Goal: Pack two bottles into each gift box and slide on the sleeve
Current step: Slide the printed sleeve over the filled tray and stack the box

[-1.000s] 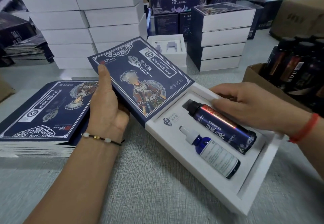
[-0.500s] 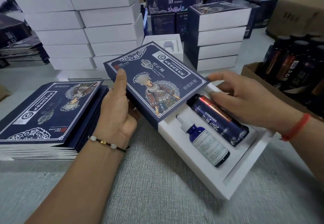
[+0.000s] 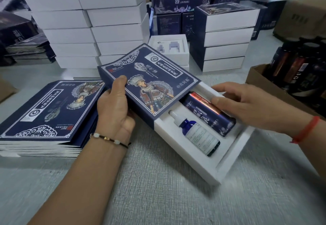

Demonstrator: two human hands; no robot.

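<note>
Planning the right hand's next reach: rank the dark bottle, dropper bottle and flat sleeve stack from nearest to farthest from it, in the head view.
From the right hand:
1. Dark bottle, under its fingers, far slot.
2. Dropper bottle, near slot beside it.
3. Flat sleeve stack, far left on the table.

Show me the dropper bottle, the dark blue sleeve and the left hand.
dropper bottle [image 3: 197, 134]: head view, on its white label.
dark blue sleeve [image 3: 150, 83]: head view, on its printed top face.
left hand [image 3: 114, 108]: head view, on the back of the hand.

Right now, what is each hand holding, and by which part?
The left hand grips the sleeve by its left long edge, thumb on top. The right hand steadies the gift box, fingers resting on the dark bottle.
</note>
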